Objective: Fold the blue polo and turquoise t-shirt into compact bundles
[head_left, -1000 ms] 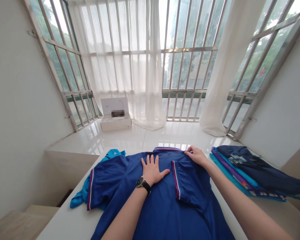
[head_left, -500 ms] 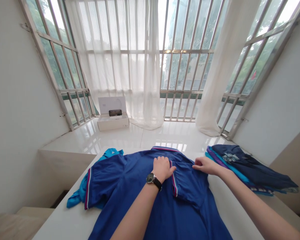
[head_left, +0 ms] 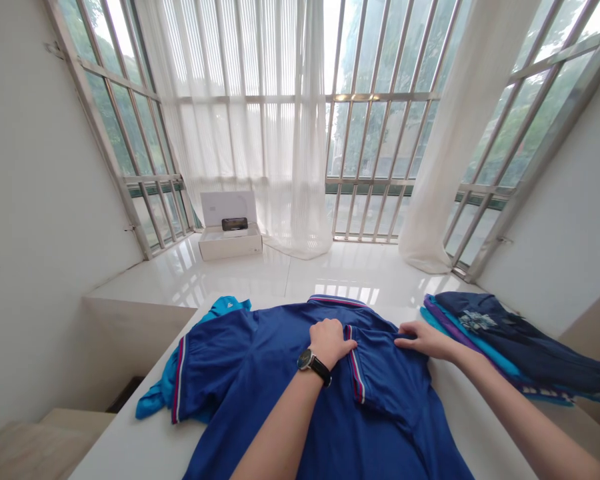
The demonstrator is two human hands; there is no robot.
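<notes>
A dark blue polo shirt lies spread on the white table, its collar at the far side. Its right-hand sleeve is folded inward over the body, with the red and white striped cuff near the middle. My left hand, with a black-strapped watch on the wrist, rests on the shirt beside that cuff. Its fingers are curled into the cloth and the thumb reaches the stripe. At the folded shoulder edge, my right hand pinches the fabric between thumb and fingers. The left-hand sleeve lies outstretched.
A bright blue garment pokes out from under the shirt's left side. At the right lies a stack of folded clothes, navy on top. A white open box holding a dark device stands on the sill before barred windows and sheer curtains.
My left fingers have curled tighter against the shirt. My right hand still pinches the folded shoulder. The whole view has shifted slightly.
</notes>
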